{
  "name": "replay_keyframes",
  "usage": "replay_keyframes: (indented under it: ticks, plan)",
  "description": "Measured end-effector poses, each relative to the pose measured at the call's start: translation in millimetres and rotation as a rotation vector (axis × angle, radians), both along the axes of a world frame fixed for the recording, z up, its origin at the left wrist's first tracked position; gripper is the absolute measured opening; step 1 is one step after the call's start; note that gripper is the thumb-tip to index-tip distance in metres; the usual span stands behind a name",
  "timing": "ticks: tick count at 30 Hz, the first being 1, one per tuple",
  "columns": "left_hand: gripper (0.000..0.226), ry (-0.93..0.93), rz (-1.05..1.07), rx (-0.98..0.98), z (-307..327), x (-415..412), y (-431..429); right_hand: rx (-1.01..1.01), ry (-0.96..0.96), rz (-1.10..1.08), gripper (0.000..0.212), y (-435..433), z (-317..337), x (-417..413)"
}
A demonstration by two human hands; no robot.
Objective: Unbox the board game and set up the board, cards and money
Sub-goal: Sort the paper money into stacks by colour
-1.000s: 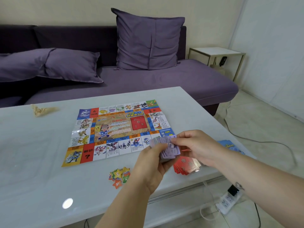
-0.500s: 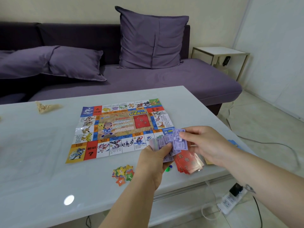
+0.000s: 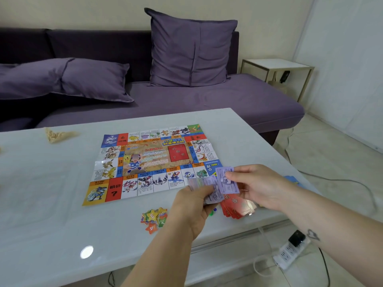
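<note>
The table top (image 3: 51, 204) is smooth and glossy — a spot of light mirrors in it. The board (image 3: 153, 162) is thin printed paper, creased along its folds. The purple banknotes (image 3: 230, 186) look like flimsy matt paper; the red cards (image 3: 232, 206) shine. The sofa (image 3: 207, 100) is matt cloth.

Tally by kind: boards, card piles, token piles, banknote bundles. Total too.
board: 1
card piles: 2, red card pile and blue card pile (partly hidden)
star token pile: 1
banknote bundle: 1, gripped by left hand, pinched by right hand
total: 5
</note>
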State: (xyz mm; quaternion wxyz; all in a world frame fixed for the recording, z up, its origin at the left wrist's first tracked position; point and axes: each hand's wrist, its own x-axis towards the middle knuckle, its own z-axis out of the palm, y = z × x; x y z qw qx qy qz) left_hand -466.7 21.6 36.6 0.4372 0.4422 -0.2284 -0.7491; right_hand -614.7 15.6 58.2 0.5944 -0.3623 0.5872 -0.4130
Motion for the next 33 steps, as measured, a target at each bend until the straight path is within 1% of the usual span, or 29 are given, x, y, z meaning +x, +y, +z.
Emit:
replay_keyframes:
  ticks: [4,7,10,14,16,18,20,21,23,28,33]
  plan:
    - [0.014,-0.081,-0.023,-0.067,1,-2,1,0.018,0.006,0.057,0.010,5,-5,7]
    - [0.013,-0.112,-0.031,-0.077,0,-4,3,0.003,0.034,0.040,0.010,2,-9,9]
    - [0.008,-0.072,-0.024,-0.037,-2,-5,2,-0.009,0.055,0.023,0.011,0,-12,10]
    - [0.006,0.044,0.040,0.065,-3,-6,-7,-0.060,0.155,-0.047,0.011,-11,-15,-5]
    - [0.010,0.071,0.070,0.084,-2,-6,-14,-0.114,0.234,-0.100,0.011,-22,-12,-27]
    - [0.015,0.091,0.085,0.093,-2,-8,-20,-0.154,0.316,-0.172,0.005,-35,-9,-58]
    - [0.018,0.108,0.088,0.107,0,-14,-26,-0.160,0.499,-0.214,0.013,-48,-9,-92]
    - [0.019,0.116,0.090,0.115,1,-18,-29,-0.156,0.599,-0.198,0.017,-52,-10,-107]
    - [0.017,0.135,0.088,0.123,2,-28,-35,-0.151,0.730,-0.155,0.020,-58,-13,-128]
    - [0.005,0.134,0.043,0.113,6,-61,-50,-0.147,0.891,-0.113,0.023,-73,-30,-160]
    - [0.005,0.151,0.007,0.102,9,-87,-60,-0.162,1.026,0.029,0.018,-82,-50,-181]
